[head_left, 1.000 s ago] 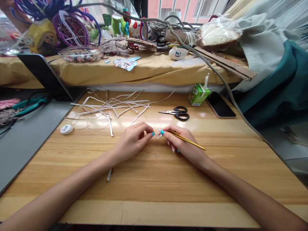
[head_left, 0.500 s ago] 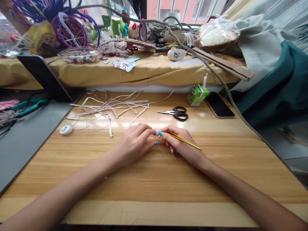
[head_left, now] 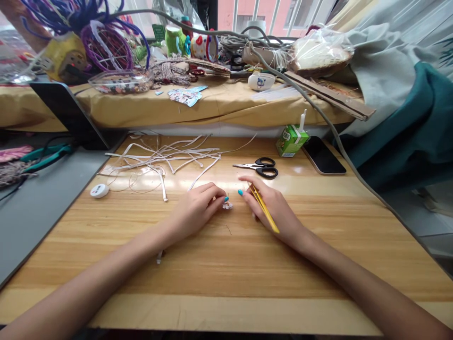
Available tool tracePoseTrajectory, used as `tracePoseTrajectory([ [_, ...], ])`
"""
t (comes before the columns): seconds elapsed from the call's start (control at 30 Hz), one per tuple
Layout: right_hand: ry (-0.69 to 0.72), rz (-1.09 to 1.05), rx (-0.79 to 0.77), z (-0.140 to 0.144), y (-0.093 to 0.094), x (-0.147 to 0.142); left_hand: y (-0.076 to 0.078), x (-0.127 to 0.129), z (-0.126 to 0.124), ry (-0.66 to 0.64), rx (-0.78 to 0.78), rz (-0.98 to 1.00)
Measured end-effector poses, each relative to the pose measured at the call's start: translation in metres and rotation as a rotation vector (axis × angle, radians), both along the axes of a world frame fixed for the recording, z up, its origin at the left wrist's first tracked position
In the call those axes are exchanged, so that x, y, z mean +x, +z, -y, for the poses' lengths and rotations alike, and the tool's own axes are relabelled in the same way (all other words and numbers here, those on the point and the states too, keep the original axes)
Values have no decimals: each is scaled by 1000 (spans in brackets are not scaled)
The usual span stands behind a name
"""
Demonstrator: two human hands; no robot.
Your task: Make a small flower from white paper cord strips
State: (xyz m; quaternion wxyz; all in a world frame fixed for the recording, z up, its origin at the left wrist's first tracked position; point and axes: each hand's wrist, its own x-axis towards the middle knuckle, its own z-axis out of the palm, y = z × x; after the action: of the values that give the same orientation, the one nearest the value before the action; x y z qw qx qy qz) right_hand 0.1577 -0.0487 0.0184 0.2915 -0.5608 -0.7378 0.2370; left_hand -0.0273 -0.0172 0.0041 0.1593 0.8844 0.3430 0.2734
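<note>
While your left hand (head_left: 196,208) pinches the tiny clear bead piece (head_left: 227,205) near the middle of the bench (head_left: 318,264), it could slip and roll away. Your right hand (head_left: 272,210) grips the yellow stick (head_left: 264,209), just beside the bead piece but not touching it; a bump could knock it loose.

Black scissors (head_left: 260,166) lie on my wooden table (head_left: 318,245). Left of the scissors sprawl loose white strips (head_left: 166,158); right of them stand a green juice carton (head_left: 292,140) and a dark phone (head_left: 323,155).
</note>
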Motion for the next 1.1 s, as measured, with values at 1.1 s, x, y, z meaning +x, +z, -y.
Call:
tracePoseTrajectory([
  [1.1,83,-121,75,4,-5,-21,7,4,-3,138,-393,179],
])
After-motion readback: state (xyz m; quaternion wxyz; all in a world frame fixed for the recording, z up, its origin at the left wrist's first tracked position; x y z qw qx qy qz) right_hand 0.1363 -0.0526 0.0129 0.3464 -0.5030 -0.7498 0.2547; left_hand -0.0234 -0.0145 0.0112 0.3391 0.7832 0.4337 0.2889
